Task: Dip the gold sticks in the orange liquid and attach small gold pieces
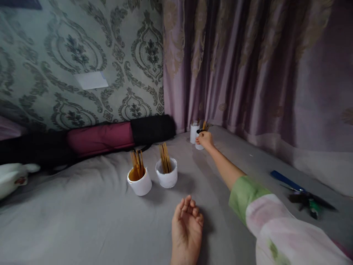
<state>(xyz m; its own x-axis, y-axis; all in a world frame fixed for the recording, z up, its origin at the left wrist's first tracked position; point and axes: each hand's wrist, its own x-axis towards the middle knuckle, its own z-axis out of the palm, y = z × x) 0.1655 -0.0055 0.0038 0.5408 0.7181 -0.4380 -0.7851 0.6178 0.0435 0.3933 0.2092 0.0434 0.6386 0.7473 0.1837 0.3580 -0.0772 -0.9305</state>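
My right hand [205, 139] reaches far forward, its fingers closed at the side of a white cup [199, 146] with a dark rim. Thin sticks [205, 126] stand up behind that hand. Right beside this cup is another white cup [194, 133], also with sticks in it. My left hand [188, 224] rests palm up on the grey sheet, fingers loosely curled and holding nothing. Ahead of it stands a white pot [168, 180] with a bundle of thin brown sticks [164, 158]. To the left of that pot is a second white pot [142, 186] with similar sticks [138, 165].
A long black and maroon roll [102, 139] lies along the patterned wall. A white plush toy [12, 176] is at the left edge. On the right lie a blue-handled tool [288, 180] and a blurred green and black object [313, 208]. Purple curtains [234, 66] hang behind.
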